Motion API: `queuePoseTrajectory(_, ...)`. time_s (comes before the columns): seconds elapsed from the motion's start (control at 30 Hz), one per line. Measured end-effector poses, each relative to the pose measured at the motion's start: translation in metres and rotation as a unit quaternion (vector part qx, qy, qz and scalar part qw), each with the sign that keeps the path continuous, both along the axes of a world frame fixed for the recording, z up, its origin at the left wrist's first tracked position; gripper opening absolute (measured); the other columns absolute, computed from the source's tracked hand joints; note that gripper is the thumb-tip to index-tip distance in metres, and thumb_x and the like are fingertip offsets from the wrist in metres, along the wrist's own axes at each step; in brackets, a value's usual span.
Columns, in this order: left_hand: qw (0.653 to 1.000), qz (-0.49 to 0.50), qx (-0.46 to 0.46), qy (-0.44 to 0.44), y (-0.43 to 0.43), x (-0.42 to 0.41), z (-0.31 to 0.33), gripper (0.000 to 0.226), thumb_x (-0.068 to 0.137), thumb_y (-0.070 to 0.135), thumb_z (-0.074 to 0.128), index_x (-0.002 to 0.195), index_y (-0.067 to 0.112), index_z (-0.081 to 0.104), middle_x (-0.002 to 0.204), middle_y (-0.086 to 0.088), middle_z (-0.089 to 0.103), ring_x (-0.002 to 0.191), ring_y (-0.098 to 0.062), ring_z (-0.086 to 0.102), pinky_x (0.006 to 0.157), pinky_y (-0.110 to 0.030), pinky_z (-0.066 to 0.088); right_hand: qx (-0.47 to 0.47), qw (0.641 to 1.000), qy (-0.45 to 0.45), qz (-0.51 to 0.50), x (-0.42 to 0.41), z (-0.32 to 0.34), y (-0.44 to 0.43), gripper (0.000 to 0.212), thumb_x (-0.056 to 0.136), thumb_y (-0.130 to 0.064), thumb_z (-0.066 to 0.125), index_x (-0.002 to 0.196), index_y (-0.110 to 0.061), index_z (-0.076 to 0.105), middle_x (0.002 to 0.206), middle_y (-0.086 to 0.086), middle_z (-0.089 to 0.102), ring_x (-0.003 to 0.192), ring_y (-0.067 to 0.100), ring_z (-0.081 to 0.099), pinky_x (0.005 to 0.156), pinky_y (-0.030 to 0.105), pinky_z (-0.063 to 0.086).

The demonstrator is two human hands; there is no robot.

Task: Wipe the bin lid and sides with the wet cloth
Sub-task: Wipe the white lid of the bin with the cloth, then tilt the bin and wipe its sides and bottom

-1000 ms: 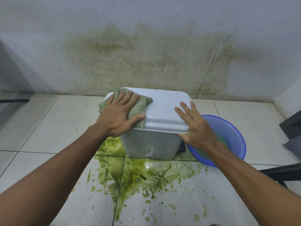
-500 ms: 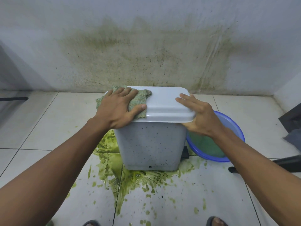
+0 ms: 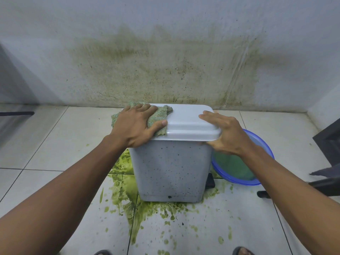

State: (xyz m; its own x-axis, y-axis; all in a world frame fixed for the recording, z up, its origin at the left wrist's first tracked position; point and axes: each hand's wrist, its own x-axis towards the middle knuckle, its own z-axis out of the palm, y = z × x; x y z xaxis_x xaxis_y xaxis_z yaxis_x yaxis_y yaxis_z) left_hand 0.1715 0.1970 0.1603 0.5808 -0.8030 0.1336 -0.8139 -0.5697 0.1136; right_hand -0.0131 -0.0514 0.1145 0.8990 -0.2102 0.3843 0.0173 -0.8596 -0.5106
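Observation:
A pale grey speckled bin (image 3: pixel 171 172) stands upright on the tiled floor, its white lid (image 3: pixel 185 122) closed. A green wet cloth (image 3: pixel 158 116) lies over the lid's left end. My left hand (image 3: pixel 136 124) presses flat on the cloth, fingers spread toward the back edge and thumb pointing right. My right hand (image 3: pixel 226 133) holds the lid's right front corner, fingers straight across the top and thumb tucked under the rim.
Green slime (image 3: pixel 128 196) is splashed on the tiles left of and in front of the bin. A blue basin (image 3: pixel 257 181) of greenish water sits right of the bin. The stained wall (image 3: pixel 165 70) is close behind. A dark chair leg (image 3: pixel 294 188) lies at right.
The view has pulled back and lowered, showing more of the bin's front. My left hand and the cloth slid slightly toward the lid's left back; my right hand moved onto the right corner.

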Motion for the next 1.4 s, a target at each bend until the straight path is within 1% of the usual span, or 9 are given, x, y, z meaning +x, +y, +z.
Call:
queuePoseTrajectory(0.17,1.000,0.004,0.001,0.002,-0.002,-0.002,0.001,0.080,0.093,0.075,0.025,0.147,0.021,0.052,0.149,-0.006,0.055,0.140,-0.026,0.046,0.111,-0.044,0.033,0.010,1.000,0.006,0.000,0.001,-0.004,-0.007,0.080,0.063,-0.024,0.092,0.137,-0.021,0.062,0.144,0.007,0.057,0.133,0.022,0.054,0.113,0.044,0.042)
queuePoseTrajectory(0.37,0.999,0.027,-0.011,0.019,-0.011,0.014,0.005,0.073,0.098,0.071,0.032,0.143,0.019,0.056,0.144,-0.007,0.060,0.136,-0.028,0.051,0.109,-0.045,0.039,0.018,0.998,-0.053,0.001,0.028,-0.005,-0.009,0.068,0.066,-0.017,0.091,0.129,-0.009,0.067,0.133,0.009,0.065,0.123,0.022,0.062,0.106,0.043,0.047)
queuePoseTrajectory(0.57,1.000,0.006,-0.027,-0.006,-0.010,0.015,-0.007,0.079,0.095,0.075,0.028,0.136,0.016,0.061,0.134,-0.007,0.067,0.126,-0.031,0.059,0.104,-0.048,0.045,0.014,0.998,-0.067,0.014,0.027,-0.006,-0.020,0.066,0.064,-0.013,0.092,0.126,-0.009,0.069,0.132,0.007,0.066,0.122,0.017,0.062,0.108,0.029,0.046)
queuePoseTrajectory(0.7,0.999,-0.003,-0.034,-0.010,-0.021,0.013,-0.006,0.079,0.093,0.075,0.031,0.134,0.016,0.063,0.129,-0.008,0.069,0.123,-0.030,0.061,0.100,-0.044,0.047,0.015,0.997,-0.078,0.003,0.019,-0.007,-0.023,0.065,0.064,-0.016,0.092,0.125,-0.009,0.070,0.129,0.007,0.068,0.120,0.017,0.064,0.106,0.029,0.047)
queuePoseTrajectory(0.9,0.993,-0.085,0.067,0.036,-0.016,0.035,0.010,0.120,0.065,0.095,0.049,0.158,0.019,0.034,0.155,-0.007,0.048,0.140,-0.031,0.047,0.114,-0.049,0.038,0.031,0.995,-0.092,-0.013,0.034,-0.009,-0.025,0.063,0.064,-0.010,0.093,0.123,-0.009,0.070,0.127,0.006,0.068,0.117,0.009,0.062,0.105,0.014,0.041)
queuePoseTrajectory(1.0,0.993,-0.097,0.069,0.021,-0.012,0.049,0.003,0.117,0.064,0.080,0.067,0.158,0.019,0.033,0.155,-0.007,0.048,0.138,-0.031,0.048,0.113,-0.048,0.040,0.025,0.994,-0.103,0.000,0.042,-0.011,-0.028,0.062,0.065,-0.010,0.092,0.123,-0.007,0.070,0.127,0.001,0.066,0.118,0.004,0.059,0.107,0.014,0.040)
queuePoseTrajectory(1.17,0.991,-0.119,0.024,0.054,-0.015,0.069,0.000,0.093,0.071,0.054,0.076,0.153,0.025,0.042,0.148,-0.001,0.057,0.129,-0.029,0.057,0.101,-0.050,0.051,0.037,0.991,-0.129,0.000,0.055,-0.012,-0.033,0.058,0.067,-0.009,0.087,0.122,-0.007,0.070,0.125,-0.001,0.066,0.116,0.006,0.061,0.099,0.026,0.051)
queuePoseTrajectory(1.3,0.993,-0.115,0.020,0.036,-0.019,0.077,0.002,0.089,0.065,0.030,0.060,0.152,0.022,0.043,0.147,-0.005,0.057,0.129,-0.033,0.058,0.095,-0.054,0.053,0.046,0.987,-0.153,-0.010,0.068,-0.011,-0.037,0.053,0.070,-0.011,0.085,0.121,-0.005,0.071,0.124,0.004,0.068,0.114,0.011,0.064,0.093,0.029,0.055)
queuePoseTrajectory(1.4,0.991,-0.133,-0.002,-0.013,-0.020,0.078,-0.003,0.090,0.061,0.024,0.055,0.150,0.013,0.048,0.145,-0.011,0.058,0.129,-0.036,0.058,0.095,-0.053,0.054,0.023,0.983,-0.182,-0.010,0.070,-0.012,-0.041,0.051,0.075,-0.025,0.078,0.120,-0.002,0.070,0.125,0.006,0.068,0.118,0.016,0.064,0.100,0.034,0.053)
